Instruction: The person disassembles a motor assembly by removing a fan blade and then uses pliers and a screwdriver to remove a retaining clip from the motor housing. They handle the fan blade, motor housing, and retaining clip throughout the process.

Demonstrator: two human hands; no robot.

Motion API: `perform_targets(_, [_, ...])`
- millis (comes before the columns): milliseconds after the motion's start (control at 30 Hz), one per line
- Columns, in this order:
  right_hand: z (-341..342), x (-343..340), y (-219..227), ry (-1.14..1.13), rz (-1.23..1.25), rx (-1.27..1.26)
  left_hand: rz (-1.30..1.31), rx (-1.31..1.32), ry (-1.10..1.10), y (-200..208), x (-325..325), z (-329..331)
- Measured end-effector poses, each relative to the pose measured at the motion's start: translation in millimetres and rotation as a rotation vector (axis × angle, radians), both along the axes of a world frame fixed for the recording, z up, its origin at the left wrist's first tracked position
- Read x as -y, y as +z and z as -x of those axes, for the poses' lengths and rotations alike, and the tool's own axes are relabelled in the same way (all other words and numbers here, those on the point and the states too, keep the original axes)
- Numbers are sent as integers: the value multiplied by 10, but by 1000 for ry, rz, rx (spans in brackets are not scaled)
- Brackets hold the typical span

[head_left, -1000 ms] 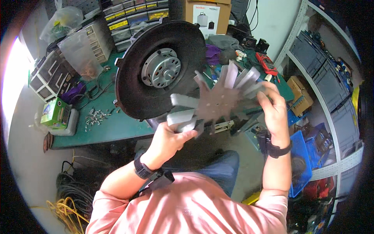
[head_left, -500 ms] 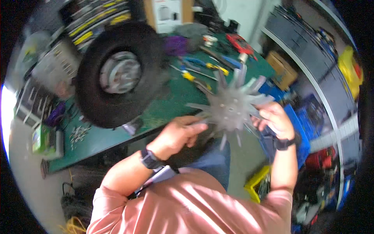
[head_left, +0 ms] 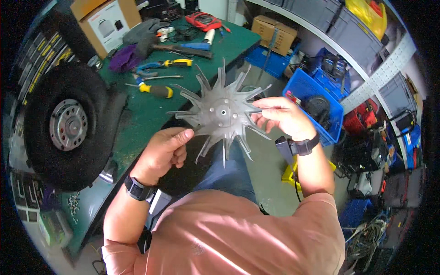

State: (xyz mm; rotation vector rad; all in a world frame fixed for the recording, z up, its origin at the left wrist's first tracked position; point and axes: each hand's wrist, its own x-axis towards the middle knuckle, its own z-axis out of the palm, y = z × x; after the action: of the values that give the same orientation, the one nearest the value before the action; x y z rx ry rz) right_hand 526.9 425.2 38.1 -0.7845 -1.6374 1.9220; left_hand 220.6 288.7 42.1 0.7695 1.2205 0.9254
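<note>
A grey metal fan wheel (head_left: 231,121), star-shaped with several blades round a flat bolted hub, is held up in front of me with its face toward me. My left hand (head_left: 167,153) pinches a blade at its lower left, thumb on top and fingers curled beneath. At the opposite side my right hand (head_left: 286,117) grips another blade between thumb and fingers. Both hands are closed on the wheel, which is off the bench and above my legs.
A tyre on a steel rim (head_left: 68,124) stands on the green workbench (head_left: 137,107) at left. Pliers (head_left: 156,90), a hammer (head_left: 183,48) and a red meter (head_left: 203,21) lie behind the wheel. Blue crates (head_left: 316,103) and shelving sit at right; loose screws (head_left: 73,206) lie near left.
My view has turned to the right, so the tyre and bench appear farther left. The fan wheel stays between my hands and now faces me more squarely.
</note>
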Motion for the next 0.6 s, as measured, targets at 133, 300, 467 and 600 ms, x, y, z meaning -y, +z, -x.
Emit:
perform_targets(133, [-337,49,-427,-214,198,-113,-56,-351,13,213,-89,-197])
perform_targets(300, [-876,61,-1345,-517,342,-245,-152,-572,-137,167,177,-145])
perform_targets(467, [-1171,209,-2869,-1019,348,209,-129,-763,-233,161,494,-108])
perform_targets(600, [-1649,725,-4583,-1007,77,437,-127,-723,-284,174,621,64])
